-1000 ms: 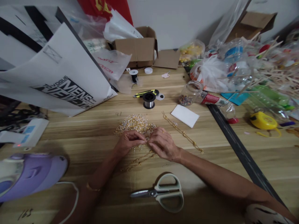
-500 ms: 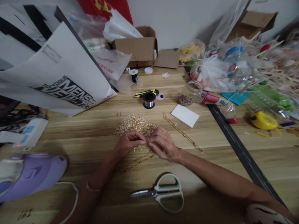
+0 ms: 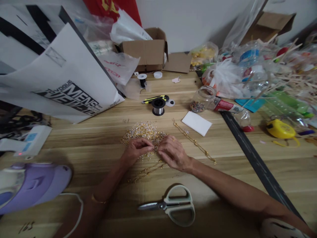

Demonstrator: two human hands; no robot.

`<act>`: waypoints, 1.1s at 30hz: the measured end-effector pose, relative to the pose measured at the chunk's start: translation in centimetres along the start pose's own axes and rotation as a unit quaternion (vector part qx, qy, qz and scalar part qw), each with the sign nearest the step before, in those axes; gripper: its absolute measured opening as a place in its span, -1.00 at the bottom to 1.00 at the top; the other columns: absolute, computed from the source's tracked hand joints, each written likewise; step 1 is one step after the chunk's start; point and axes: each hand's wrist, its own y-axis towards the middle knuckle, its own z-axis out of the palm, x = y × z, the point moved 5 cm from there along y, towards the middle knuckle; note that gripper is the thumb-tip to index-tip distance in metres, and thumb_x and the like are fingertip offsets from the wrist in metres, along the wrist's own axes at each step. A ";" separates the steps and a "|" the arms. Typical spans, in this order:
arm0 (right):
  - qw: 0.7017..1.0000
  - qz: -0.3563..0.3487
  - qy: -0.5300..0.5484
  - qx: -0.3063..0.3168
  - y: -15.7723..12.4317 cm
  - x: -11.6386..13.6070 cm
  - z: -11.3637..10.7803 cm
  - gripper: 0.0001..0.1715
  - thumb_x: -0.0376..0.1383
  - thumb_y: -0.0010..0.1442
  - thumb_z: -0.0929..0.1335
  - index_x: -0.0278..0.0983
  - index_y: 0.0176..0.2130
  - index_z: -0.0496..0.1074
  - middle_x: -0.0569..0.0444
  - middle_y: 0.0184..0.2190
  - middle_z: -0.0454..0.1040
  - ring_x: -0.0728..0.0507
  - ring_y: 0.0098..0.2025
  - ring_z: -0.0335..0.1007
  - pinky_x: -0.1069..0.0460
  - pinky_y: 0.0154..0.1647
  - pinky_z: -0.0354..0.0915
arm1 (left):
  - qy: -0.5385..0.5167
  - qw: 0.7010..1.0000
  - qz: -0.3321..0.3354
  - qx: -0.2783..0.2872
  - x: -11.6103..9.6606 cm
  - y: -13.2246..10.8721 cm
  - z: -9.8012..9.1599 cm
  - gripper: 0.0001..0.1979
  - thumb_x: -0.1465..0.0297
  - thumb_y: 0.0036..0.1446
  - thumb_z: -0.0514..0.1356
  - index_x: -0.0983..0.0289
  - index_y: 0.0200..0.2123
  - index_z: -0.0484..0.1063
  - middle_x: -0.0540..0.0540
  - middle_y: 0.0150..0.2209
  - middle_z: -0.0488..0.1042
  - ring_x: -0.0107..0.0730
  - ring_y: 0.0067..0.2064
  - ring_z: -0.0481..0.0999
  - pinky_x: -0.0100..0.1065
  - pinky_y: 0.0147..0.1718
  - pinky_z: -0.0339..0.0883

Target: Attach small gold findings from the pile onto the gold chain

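Observation:
My left hand [image 3: 137, 151] is closed in a pinch, thumb against forefinger, at the front of a pile of gold and clear beads [image 3: 141, 131]. Whatever lies between its fingertips is too small to make out. Close beside it, my right hand [image 3: 173, 154] is also closed, fingers curled down and fingertips a small gap from the left ones; what they hold is hidden. Below the right hand a gold beaded chain [image 3: 149, 171] runs out over the table. Another gold chain [image 3: 194, 142] lies to the right. Scissors [image 3: 170, 205] with pale handles rest nearer me.
Behind the beads stand a wire spool [image 3: 158, 107], a yellow-black cutter [image 3: 155, 99] and a jar of beads [image 3: 201, 99]. A folded white paper [image 3: 196, 123] lies right. A purple iron [image 3: 37, 185] is at left, a yellow tape measure [image 3: 281, 129] at far right.
My fingertips have drawn slightly apart, leaving a small gap between the two hands. The chains, beads and scissors have not moved on the table.

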 end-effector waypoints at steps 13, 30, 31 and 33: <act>1.000 -0.007 0.007 -0.010 0.0 0.0 0.2 -0.95 -0.41 0.19 0.28 -0.28 -0.27 0.31 0.01 -0.39 0.43 -0.12 -0.28 0.30 -0.07 -0.21 0.23 | -0.043 0.996 -0.009 -0.082 0.8 0.1 -0.9 -0.91 0.41 -0.15 0.35 0.30 -0.50 0.54 0.04 -0.42 0.54 -0.43 -0.35 0.47 -0.42 -0.31 0.34; 1.000 0.005 0.001 -0.006 -0.1 -0.3 0.2 -0.95 -0.39 0.20 0.26 -0.27 -0.27 0.31 0.02 -0.39 0.42 -0.12 -0.29 0.28 -0.09 -0.18 0.23 | 0.063 0.994 0.046 -0.082 -1.0 -0.4 0.5 -0.81 0.43 -0.10 0.32 0.32 -0.34 0.45 0.06 -0.43 0.55 -0.42 -0.36 0.55 -0.40 -0.29 0.45; 1.000 0.007 0.000 -0.006 -0.1 -0.3 0.2 -0.95 -0.39 0.20 0.26 -0.27 -0.28 0.31 0.02 -0.40 0.42 -0.12 -0.29 0.28 -0.09 -0.18 0.23 | 0.070 0.992 0.052 -0.085 -1.0 -0.5 0.6 -0.82 0.44 -0.09 0.31 0.32 -0.34 0.46 0.07 -0.42 0.55 -0.42 -0.36 0.55 -0.40 -0.28 0.46; 1.000 0.010 -0.001 -0.007 0.0 -0.3 0.1 -0.95 -0.38 0.20 0.26 -0.27 -0.28 0.31 0.03 -0.40 0.41 -0.12 -0.29 0.27 -0.10 -0.17 0.23 | 0.086 0.990 0.063 -0.093 -0.9 -0.6 0.6 -0.82 0.44 -0.08 0.31 0.31 -0.33 0.46 0.07 -0.40 0.55 -0.42 -0.34 0.55 -0.40 -0.26 0.47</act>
